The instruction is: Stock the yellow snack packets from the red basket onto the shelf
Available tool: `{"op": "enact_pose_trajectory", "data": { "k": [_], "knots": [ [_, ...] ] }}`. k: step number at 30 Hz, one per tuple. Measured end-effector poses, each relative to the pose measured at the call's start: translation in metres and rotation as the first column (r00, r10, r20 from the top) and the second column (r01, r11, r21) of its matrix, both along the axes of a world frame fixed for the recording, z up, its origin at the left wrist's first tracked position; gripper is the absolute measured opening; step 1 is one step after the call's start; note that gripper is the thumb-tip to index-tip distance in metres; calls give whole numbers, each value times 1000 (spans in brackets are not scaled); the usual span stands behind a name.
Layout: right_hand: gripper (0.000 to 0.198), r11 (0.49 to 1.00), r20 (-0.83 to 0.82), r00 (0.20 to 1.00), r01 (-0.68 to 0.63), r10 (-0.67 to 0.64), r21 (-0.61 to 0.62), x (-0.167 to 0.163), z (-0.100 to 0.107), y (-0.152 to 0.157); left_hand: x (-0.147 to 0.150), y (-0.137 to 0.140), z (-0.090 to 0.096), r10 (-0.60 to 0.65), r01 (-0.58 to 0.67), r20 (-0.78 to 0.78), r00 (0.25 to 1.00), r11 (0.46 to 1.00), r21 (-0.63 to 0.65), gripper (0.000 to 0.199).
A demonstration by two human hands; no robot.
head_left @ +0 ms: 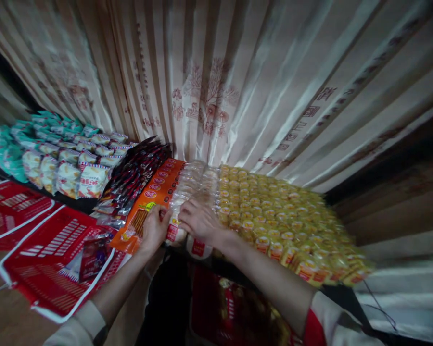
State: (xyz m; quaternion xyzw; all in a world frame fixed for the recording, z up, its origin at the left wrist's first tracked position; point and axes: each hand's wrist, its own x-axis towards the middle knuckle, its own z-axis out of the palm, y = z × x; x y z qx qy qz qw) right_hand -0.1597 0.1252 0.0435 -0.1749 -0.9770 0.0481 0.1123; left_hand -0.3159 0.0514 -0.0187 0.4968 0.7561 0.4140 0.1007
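Observation:
My left hand [156, 227] is closed, its thumb and fingers pinching the left edge of a clear-wrapped white snack packet [174, 231] with a red label, at the front of its row. From the other side my right hand [199, 222] curls its fingers over the same packet. Dim light and blur soften the fingertips. Beside my left hand lie flat orange snack packets [159, 185] with a picture of brown sticks. More clear-wrapped white packets [191, 180] run back toward the curtain. Under my right wrist, a pale packet with a red label [198, 247] shows.
Yellow packets [274, 211] fill the table's right side. Dark packets [139, 166], white snack bags [94, 180] and teal bags [12, 154] stand leftward. A red basket [50, 259] holds a dark packet [94, 257]; another red basket [12, 204] adjoins it. Printed curtains [216, 86] hang behind.

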Motion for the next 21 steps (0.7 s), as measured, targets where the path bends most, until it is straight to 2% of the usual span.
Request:
{"op": "enact_pose_trajectory", "data": {
  "k": [5, 9, 11, 13, 16, 19, 21],
  "knots": [
    [12, 999, 104, 994, 37, -36, -4, -3, 3, -5, 12, -11, 6, 22, 7, -232, 973, 992, 124, 16],
    [14, 1000, 82, 996, -14, 16, -26, 1, 7, -4, 21, -20, 15, -155, 186, -394, 906, 982, 39, 21],
    [17, 998, 23, 998, -54, 55, -29, 7, 9, 6, 21, -19, 22, -185, 201, -425, 886, 979, -7, 24],
    [19, 1000, -54, 998, -12, 11, -16, 15, 11, 27, 16, -11, 32, -158, 163, -428, 890, 986, -26, 24],
    [21, 980, -148, 969, 197, -197, -16, 30, 12, 75, 10, 22, 52, -153, 153, -403, 902, 988, -34, 20],
    [23, 902, -96, 898, 431, -429, -2, 42, 13, 130, 13, 82, 71, -229, 230, -385, 894, 972, -44, 21],
    [24, 864, -37, 865, 502, -501, 31, 45, 13, 160, 21, 128, 77, -320, 319, -400, 859, 945, -73, 22]
  ]
}}
